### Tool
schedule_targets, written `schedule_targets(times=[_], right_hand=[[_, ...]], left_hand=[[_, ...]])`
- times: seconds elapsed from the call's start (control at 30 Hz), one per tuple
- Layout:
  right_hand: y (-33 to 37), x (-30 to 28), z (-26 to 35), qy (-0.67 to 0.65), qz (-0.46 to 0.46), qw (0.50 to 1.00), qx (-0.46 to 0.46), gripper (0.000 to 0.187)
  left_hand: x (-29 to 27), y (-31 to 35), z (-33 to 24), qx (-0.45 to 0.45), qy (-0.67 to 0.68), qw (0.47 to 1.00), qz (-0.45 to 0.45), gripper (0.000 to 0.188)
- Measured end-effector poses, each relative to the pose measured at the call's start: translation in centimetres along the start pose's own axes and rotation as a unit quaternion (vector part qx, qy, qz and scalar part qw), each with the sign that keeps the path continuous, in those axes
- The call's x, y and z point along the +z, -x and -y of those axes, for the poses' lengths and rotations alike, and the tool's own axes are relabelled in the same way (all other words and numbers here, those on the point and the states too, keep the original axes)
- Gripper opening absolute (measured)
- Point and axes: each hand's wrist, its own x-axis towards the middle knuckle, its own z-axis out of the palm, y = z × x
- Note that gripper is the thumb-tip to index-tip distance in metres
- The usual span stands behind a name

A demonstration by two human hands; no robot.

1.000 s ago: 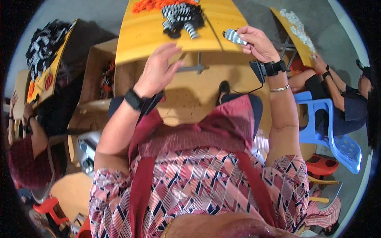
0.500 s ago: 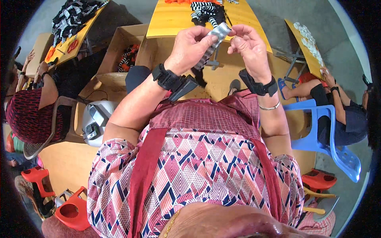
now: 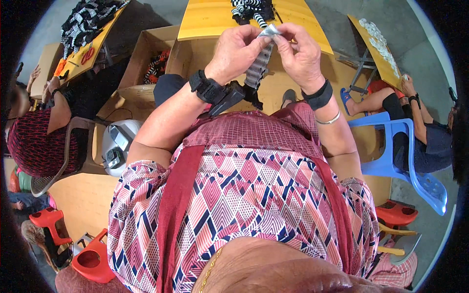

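Note:
A grey striped cloth tube (image 3: 256,68) hangs between my hands, its dark lower end dangling in front of my apron. My left hand (image 3: 234,54) is closed, pinching the pale top edge of the tube between thumb and fingers. On the other side of that edge, my right hand (image 3: 302,57) is closed too, thumb and fingertips meeting on the cloth. The two thumbs are close together. Just beyond, a black-and-white striped cloth pile (image 3: 250,10) lies on the yellow table (image 3: 205,22).
An open cardboard box (image 3: 139,63) with orange and black cloth stands left of the table. Side tables carry a dark striped pile (image 3: 88,27) and white pieces (image 3: 378,41). People sit at both sides. A blue chair (image 3: 391,141) is at my right, a white stool (image 3: 119,146) at my left.
My right hand has moved left and closed on the tube's top edge. The tube now hangs more steeply, showing more of its length. The view has shifted slightly.

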Motion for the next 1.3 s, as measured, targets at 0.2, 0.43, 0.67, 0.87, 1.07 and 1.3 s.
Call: schedule_targets(times=[0.2,0.43,0.67,0.87,1.07,1.3], right_hand=[[0.0,0.2,0.7,-0.011,-0.025,0.999,-0.029,0.019],[1.1,1.1,0.5,-0.029,-0.050,0.998,0.009,0.018],[1.6,1.0,-0.7,-0.170,0.011,0.983,0.062,0.015],[1.4,0.7,-0.3,-0.103,0.020,0.994,0.043,0.019],[1.5,0.9,-0.5,-0.150,-0.017,0.987,0.058,0.017],[1.4,1.0,0.4,0.013,-0.033,0.998,-0.042,0.019]], left_hand=[[0.2,0.7,-0.9,0.028,-0.023,0.999,-0.001,0.015],[0.1,1.5,-1.5,0.048,-0.037,0.998,-0.009,0.019],[0.4,2.1,-0.8,0.089,-0.051,0.995,-0.015,0.016],[0.3,2.0,-0.9,0.089,-0.096,0.991,-0.038,0.012],[0.3,1.9,-0.8,0.089,-0.101,0.990,-0.040,0.012],[0.0,2.1,-1.2,0.083,-0.103,0.991,-0.034,0.014]])
